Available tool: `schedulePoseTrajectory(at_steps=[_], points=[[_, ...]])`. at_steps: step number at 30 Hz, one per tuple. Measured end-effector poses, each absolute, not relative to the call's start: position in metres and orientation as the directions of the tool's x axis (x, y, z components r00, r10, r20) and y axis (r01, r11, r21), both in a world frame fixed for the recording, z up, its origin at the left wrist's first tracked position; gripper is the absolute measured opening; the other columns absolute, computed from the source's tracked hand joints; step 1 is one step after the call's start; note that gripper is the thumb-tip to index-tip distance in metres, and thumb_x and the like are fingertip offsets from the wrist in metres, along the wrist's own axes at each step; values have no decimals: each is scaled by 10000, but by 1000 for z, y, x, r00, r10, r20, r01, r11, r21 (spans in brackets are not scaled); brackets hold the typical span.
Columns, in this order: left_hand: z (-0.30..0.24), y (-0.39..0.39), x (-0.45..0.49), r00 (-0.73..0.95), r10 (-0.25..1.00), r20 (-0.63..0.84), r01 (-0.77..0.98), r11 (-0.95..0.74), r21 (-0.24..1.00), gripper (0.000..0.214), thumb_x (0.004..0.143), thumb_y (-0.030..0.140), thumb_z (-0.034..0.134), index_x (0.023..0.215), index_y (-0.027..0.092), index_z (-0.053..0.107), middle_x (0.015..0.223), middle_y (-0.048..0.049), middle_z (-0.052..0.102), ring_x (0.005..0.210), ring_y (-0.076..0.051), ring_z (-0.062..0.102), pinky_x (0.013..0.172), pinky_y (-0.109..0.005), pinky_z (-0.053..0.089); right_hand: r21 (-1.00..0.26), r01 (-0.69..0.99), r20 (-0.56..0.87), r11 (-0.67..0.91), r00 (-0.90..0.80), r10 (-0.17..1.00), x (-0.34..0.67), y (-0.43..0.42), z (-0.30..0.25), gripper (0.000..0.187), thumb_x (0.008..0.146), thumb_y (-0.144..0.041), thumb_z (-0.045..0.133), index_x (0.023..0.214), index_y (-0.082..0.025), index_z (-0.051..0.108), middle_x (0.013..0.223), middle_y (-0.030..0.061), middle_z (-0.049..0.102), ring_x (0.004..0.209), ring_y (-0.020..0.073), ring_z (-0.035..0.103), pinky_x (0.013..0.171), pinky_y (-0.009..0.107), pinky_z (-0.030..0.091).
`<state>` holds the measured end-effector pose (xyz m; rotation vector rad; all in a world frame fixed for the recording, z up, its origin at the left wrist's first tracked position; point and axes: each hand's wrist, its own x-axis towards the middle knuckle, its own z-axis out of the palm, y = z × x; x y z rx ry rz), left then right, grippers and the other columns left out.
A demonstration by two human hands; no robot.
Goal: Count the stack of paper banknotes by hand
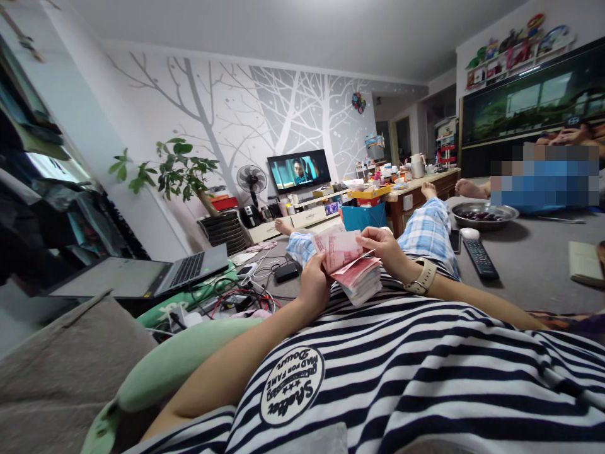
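Note:
Red banknotes (pixel 341 251) are fanned up in front of my striped shirt (pixel 401 366). My left hand (pixel 316 284) is closed on their left side, thumb across the paper. With thumb and fingers, my right hand (pixel 385 249) pinches the upper right edge of the raised notes. Below them a thick stack of banknotes (pixel 362 284) rests against the shirt, its pale edges towards me. The palm side of each hand is hidden. A cream watch (pixel 424 277) is on my right wrist.
On the grey sofa surface lie a remote control (pixel 481 260), a metal bowl (pixel 513 215) of dark round fruit and a black box (pixel 286 272) among cables. A laptop (pixel 189 271) stands open at left. Another person (pixel 548 180) sits at right. A cluttered table (pixel 447 178) stands beyond my feet.

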<state>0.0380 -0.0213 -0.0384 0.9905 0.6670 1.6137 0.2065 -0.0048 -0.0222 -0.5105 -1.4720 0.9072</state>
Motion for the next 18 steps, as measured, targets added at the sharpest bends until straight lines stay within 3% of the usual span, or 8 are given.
schedulePoseTrajectory(at_steps=[7,18], points=[[-39,-20,39,-121,966,227,-477,-257,840,71,785,266,596,786,212,642,743,-16,657,713,-190,629,673,-299,506,-760,-242,644,603,-161,748,208,-6,-23,423,685,-550,765,636,-178,569,563,-43,452,537,93,377,516,253,284],[-37,-21,41,-104,962,253,-538,-268,799,111,784,223,584,844,191,672,869,-52,721,844,-220,667,786,-325,539,-770,-260,629,582,-165,759,207,-9,-22,376,672,-514,770,688,-180,596,607,-37,498,547,96,406,516,251,315]])
